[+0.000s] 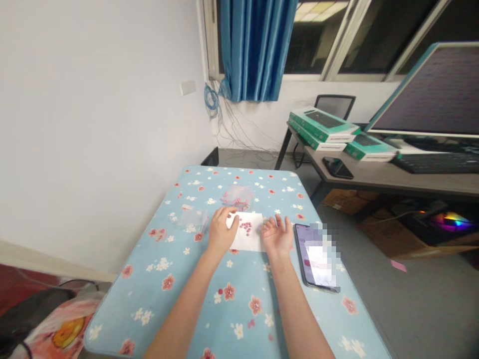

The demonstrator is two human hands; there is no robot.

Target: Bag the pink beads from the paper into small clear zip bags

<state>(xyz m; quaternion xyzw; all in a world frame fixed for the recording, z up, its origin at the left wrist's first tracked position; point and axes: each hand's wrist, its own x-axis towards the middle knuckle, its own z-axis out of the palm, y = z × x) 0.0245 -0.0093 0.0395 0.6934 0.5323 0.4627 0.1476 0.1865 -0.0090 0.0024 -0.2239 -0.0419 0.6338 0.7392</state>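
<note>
One left hand [223,230], thumb spread wide, and one right hand [277,236], half-curled, contents unclear, flanked one white paper [255,244] bearing roughly ten pink pieces [247,230].

Both forearms are bare and reach in from the near edge of the table [239,279], slanting toward each other. The left forearm [187,309] leans toward the far right corner, and the left hand [222,232] lies back uppermost, its fingers bent forward and the thumb standing apart from them. The right forearm [301,309] angles toward the far left corner; the right hand [279,237] is turned palm up — fingers loosely curled, thumb out on the side nearer the right edge. The hands are apart, roughly level with each other.
</note>
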